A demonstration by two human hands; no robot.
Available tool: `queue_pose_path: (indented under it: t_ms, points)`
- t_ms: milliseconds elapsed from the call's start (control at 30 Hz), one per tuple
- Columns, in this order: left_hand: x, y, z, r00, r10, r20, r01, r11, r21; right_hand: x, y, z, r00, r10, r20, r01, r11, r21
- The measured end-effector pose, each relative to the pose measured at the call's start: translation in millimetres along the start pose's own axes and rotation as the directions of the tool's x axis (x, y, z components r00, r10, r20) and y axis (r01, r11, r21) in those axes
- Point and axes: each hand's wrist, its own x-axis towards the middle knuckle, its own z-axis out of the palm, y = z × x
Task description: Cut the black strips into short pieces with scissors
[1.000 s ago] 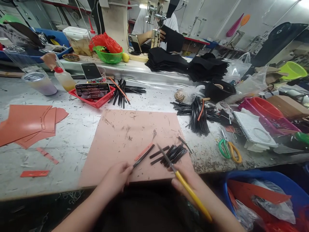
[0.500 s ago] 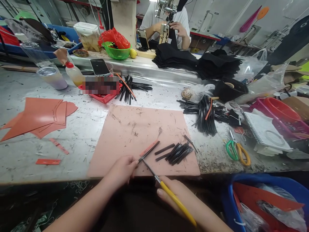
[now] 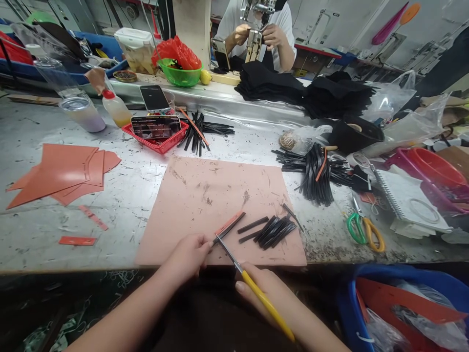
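My left hand (image 3: 192, 252) is closed on the near end of a narrow black strip (image 3: 234, 224). An orange-red marked strip (image 3: 227, 223) lies along the black one. My right hand (image 3: 262, 286) grips yellow-handled scissors (image 3: 262, 296), seen almost edge-on. Their metal tip meets the strips just beyond my left fingers; whether the blades are apart I cannot tell. Under the work lies a pinkish board (image 3: 205, 190). Several short black pieces (image 3: 276, 231) rest on it, right of the strips.
A bundle of long black strips (image 3: 317, 173) lies at the right, green-and-orange scissors (image 3: 361, 230) nearer. At the left are orange-red sheets (image 3: 69, 168). A phone (image 3: 156, 127) leans on a red basket (image 3: 157, 146). Across the table a person's hands (image 3: 273, 36) are at a sewing machine.
The camera view has shifted slightly. The scissors' tip sits a little further up along the strips. Across the table, the other person's hands have risen at the machine.
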Motion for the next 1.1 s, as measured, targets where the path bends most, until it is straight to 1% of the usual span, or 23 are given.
queue_pose_path:
  t_ms: [233, 400, 533, 600, 700, 767, 833, 933, 1000, 1033, 1100]
  points:
    - [2, -3, 0.9, 1.0, 0.014, -0.019, -0.015, 1.0, -0.004, 2, 7, 8, 0.999, 0.003, -0.051, -0.003, 1.0, -0.015]
    - [-2, -1, 1.4, 0.999, 0.035, -0.013, -0.035, 0.999, -0.006, -1, 11, 14, 0.995, 0.007, -0.097, -0.01, 1.0, -0.029]
    - [-6, 10, 7.9, 0.996, 0.085, 0.014, -0.085, 0.996, 0.007, -11, 13, 11, 0.985, 0.018, -0.171, -0.022, 0.999, -0.025]
    - [-6, 19, 13.7, 0.993, 0.112, 0.028, -0.113, 0.993, 0.033, -17, 17, 10, 0.979, 0.022, -0.201, -0.025, 1.0, -0.013]
    - [-4, 29, 23.0, 0.989, 0.136, 0.053, -0.141, 0.986, 0.092, -26, 27, 10, 0.968, 0.059, -0.243, -0.058, 0.998, 0.01]
    - [-1, 33, 27.5, 0.987, 0.145, 0.067, -0.153, 0.98, 0.13, -32, 33, 11, 0.956, 0.096, -0.277, -0.089, 0.995, 0.036]
    - [0, 34, 30.0, 0.986, 0.151, 0.074, -0.161, 0.974, 0.158, -38, 35, 11, 0.951, 0.118, -0.287, -0.101, 0.992, 0.075]
    - [-2, 31, 32.0, 0.984, 0.154, 0.092, -0.168, 0.969, 0.179, -43, 32, 5, 0.96, 0.079, -0.269, -0.043, 0.99, 0.137]
    - [-8, 27, 34.0, 0.98, 0.158, 0.125, -0.178, 0.968, 0.175, -40, 26, -1, 0.959, 0.059, -0.278, -0.001, 0.979, 0.204]
    - [-12, 26, 35.3, 0.971, 0.192, 0.144, -0.216, 0.96, 0.177, -37, 21, -4, 0.952, 0.062, -0.301, 0.017, 0.967, 0.254]
    - [-20, 26, 37.4, 0.934, 0.309, 0.177, -0.342, 0.917, 0.205, -28, 11, -8, 0.932, 0.067, -0.357, 0.064, 0.937, 0.343]
